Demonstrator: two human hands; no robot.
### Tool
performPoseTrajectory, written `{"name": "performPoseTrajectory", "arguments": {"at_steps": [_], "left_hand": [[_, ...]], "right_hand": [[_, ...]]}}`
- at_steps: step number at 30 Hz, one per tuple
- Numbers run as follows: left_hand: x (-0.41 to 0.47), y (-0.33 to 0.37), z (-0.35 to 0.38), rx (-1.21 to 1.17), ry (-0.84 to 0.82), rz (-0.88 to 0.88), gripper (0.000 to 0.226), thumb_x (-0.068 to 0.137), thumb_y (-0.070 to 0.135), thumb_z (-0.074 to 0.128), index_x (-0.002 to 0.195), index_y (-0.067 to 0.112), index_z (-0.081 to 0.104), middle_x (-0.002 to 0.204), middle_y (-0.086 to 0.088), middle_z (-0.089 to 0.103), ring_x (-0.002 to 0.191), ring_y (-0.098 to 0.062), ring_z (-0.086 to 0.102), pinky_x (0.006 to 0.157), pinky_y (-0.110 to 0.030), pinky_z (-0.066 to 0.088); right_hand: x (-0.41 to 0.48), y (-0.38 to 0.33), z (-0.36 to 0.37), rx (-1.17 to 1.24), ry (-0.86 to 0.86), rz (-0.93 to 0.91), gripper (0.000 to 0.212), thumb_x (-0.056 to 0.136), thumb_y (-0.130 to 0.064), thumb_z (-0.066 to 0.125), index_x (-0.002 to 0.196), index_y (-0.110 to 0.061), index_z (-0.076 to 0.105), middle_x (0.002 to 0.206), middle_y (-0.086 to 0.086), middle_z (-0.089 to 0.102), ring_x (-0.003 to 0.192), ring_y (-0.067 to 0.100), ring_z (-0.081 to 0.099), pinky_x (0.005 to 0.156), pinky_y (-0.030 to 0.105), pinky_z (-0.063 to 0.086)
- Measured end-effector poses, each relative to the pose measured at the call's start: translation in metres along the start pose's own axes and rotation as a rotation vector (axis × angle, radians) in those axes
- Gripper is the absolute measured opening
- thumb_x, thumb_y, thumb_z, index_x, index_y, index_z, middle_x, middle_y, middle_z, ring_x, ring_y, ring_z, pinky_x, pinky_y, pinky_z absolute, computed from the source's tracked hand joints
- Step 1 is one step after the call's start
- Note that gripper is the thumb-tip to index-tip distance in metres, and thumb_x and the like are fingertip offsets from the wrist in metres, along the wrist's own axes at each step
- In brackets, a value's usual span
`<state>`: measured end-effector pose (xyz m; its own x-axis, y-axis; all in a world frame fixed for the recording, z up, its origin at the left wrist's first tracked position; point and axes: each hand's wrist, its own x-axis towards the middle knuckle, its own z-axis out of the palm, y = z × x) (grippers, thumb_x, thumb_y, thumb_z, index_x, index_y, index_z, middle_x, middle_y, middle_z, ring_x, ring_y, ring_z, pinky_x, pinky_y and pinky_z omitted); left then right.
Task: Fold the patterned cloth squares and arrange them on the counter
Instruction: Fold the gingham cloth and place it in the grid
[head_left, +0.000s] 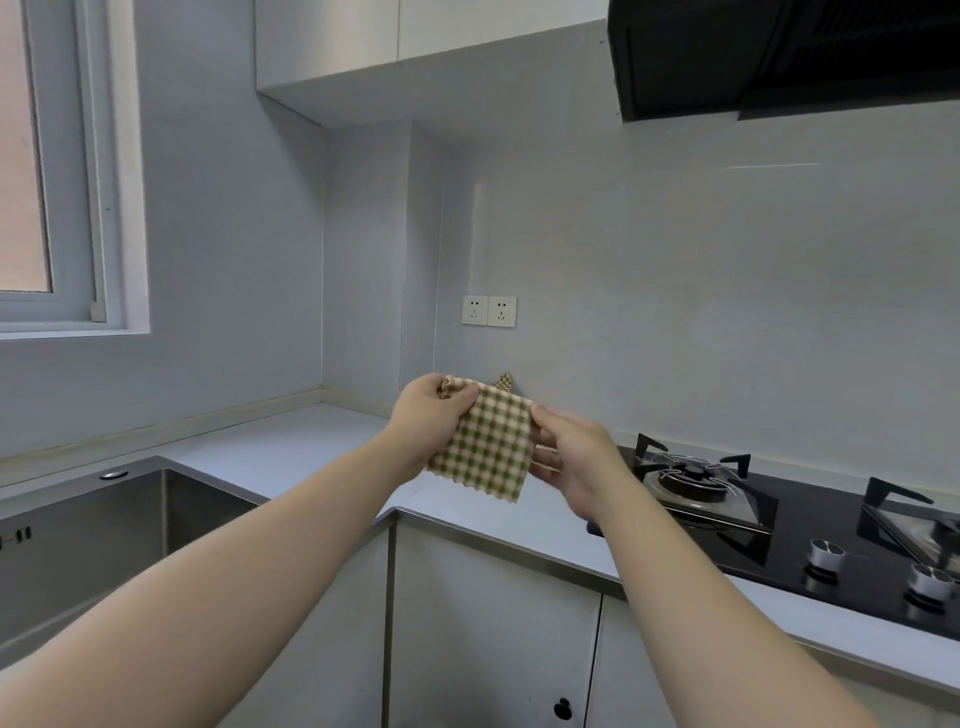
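Holding the checked cloth (485, 441) above the counter (291, 447), left hand (428, 415) and right hand (571, 457) pinching opposite edges mid-fold, I should next lay it down flat.

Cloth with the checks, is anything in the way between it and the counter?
Nothing visible is. The left hand and right hand hold the cloth in the air above the counter, and no object shows on the stretch beneath it. The stove lies off to the right, the sink to the left.
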<state>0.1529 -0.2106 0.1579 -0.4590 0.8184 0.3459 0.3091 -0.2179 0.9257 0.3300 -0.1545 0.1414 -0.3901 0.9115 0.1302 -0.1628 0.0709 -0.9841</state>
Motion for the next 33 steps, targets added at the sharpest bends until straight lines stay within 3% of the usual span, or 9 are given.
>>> {"name": "performPoseTrajectory", "arguments": {"at_steps": [4,8,12,15,20,22,26,29,33], "left_hand": [[-0.007,-0.016,0.019,-0.029,0.092,0.024,0.019,0.095,0.037,0.066,0.099,0.02,0.072,0.097,0.003,0.075,0.094,-0.018,0.07,0.083,-0.042,0.059],[-0.011,-0.039,0.036,0.048,0.204,0.026,0.031,0.101,0.038,0.054,0.083,0.016,0.066,0.085,-0.002,0.069,0.086,-0.022,0.066,0.073,-0.037,0.052],[-0.012,-0.059,0.057,0.182,0.276,0.063,0.034,0.107,0.036,0.042,0.091,0.009,0.056,0.083,-0.001,0.061,0.085,-0.026,0.058,0.069,-0.036,0.038],[-0.006,-0.074,0.073,0.278,0.287,0.059,0.033,0.107,0.038,0.037,0.098,0.012,0.054,0.086,0.0,0.06,0.085,-0.026,0.056,0.071,-0.036,0.039],[0.022,-0.106,0.097,0.382,0.236,0.093,0.033,0.108,0.039,0.037,0.099,0.014,0.055,0.079,0.007,0.055,0.074,-0.016,0.052,0.063,-0.034,0.034],[0.046,-0.119,0.115,0.342,0.195,0.077,0.032,0.108,0.037,0.039,0.099,0.013,0.057,0.078,0.008,0.056,0.072,-0.006,0.051,0.059,-0.031,0.035],[0.099,-0.141,0.161,0.296,0.108,0.044,0.03,0.107,0.036,0.042,0.097,0.014,0.06,0.079,0.005,0.06,0.07,-0.004,0.052,0.059,-0.025,0.039],[0.13,-0.136,0.206,0.288,0.036,0.009,0.027,0.107,0.036,0.042,0.098,0.018,0.06,0.08,0.007,0.059,0.069,-0.001,0.053,0.054,-0.015,0.038],[0.152,-0.093,0.279,0.228,-0.077,0.001,0.026,0.107,0.035,0.044,0.099,0.019,0.062,0.082,0.012,0.06,0.07,0.005,0.055,0.056,-0.008,0.037]], "right_hand": [[0.0,0.019,0.009,0.076,0.127,0.11,0.031,0.103,-0.041,0.055,0.107,-0.014,0.069,0.105,0.006,0.076,0.097,0.025,0.072,0.076,0.039,0.06],[0.007,0.038,0.011,-0.29,0.319,-0.095,0.037,0.109,-0.043,0.034,0.102,-0.018,0.06,0.103,0.002,0.065,0.087,0.012,0.057,0.08,0.038,0.051],[0.015,0.059,0.01,-0.467,0.391,-0.182,0.041,0.11,-0.043,0.025,0.122,-0.014,0.052,0.099,-0.004,0.06,0.091,0.019,0.057,0.072,0.034,0.04],[0.027,0.078,0.002,-0.553,0.428,-0.194,0.042,0.11,-0.045,0.021,0.117,-0.014,0.049,0.089,-0.006,0.057,0.091,0.025,0.058,0.071,0.037,0.04],[0.063,0.105,-0.023,-0.573,0.453,-0.195,0.038,0.11,-0.045,0.025,0.11,-0.017,0.05,0.084,-0.007,0.055,0.078,0.015,0.055,0.06,0.033,0.036],[0.089,0.116,-0.039,-0.551,0.471,-0.171,0.033,0.11,-0.043,0.028,0.108,-0.019,0.05,0.085,-0.009,0.056,0.075,0.006,0.053,0.057,0.024,0.035],[0.145,0.127,-0.079,-0.539,0.544,-0.136,0.03,0.11,-0.039,0.032,0.102,-0.018,0.052,0.085,-0.005,0.058,0.071,0.004,0.053,0.052,0.013,0.034],[0.174,0.121,-0.114,-0.521,0.606,-0.1,0.029,0.11,-0.037,0.034,0.103,-0.018,0.054,0.082,-0.007,0.057,0.069,0.003,0.052,0.054,0.01,0.037],[0.181,0.075,-0.181,-0.507,0.692,-0.03,0.027,0.111,-0.037,0.033,0.103,-0.02,0.053,0.079,-0.006,0.056,0.067,0.003,0.049,0.056,0.017,0.036]]}}
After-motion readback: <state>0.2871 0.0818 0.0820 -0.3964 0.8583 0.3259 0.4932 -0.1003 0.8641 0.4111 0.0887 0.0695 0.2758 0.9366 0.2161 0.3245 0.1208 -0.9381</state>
